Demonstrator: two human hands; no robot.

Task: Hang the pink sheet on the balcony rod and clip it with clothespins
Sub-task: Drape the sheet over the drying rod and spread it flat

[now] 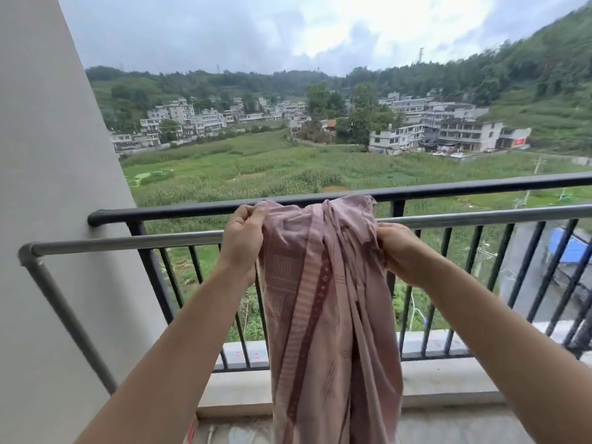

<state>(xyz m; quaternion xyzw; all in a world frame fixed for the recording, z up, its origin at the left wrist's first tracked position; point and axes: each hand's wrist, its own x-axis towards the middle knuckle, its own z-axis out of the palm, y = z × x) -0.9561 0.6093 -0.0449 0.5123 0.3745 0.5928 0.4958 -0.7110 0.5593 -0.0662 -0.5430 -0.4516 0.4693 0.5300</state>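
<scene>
**Inspector:** On the balcony, at the railing, both arms are raised forward. State the position of the pink sheet (326, 296)

**Assistant:** It is bunched into a narrow hanging column between the two hands. Its top edge is gathered level with the black railing top bar (179, 209), and its length falls down past the lower edge of the picture. The silver rod (128, 242) runs just inside the railing, slightly lower, and passes behind the cloth. Whether the fabric already lies over the rod, I cannot tell: the folds hide the contact.

**Inspector:** Left hand?

**Assistant:** The left hand (242, 238) grips the sheet's upper left corner. Thumb and fingers are closed together on a fold of cloth, knuckles toward the camera.

**Inspector:** Right hand?

**Assistant:** The right hand (402, 251) sits lower, at the sheet's right edge, level with the rod. Its fingers are curled into the fabric and mostly buried in it; the grasp is closed on the cloth.

**Inspector:** Condition of the cloth?

**Assistant:** Creased lengthwise, with darker patterned bands running down it.

**Inspector:** Surroundings?

**Assistant:** A grey wall (48, 219) stands at the left, where the rod bends back toward the camera. Beyond the railing lie green fields (256, 168), pale multi-storey buildings (448, 129), wooded hills and an overcast sky
</scene>
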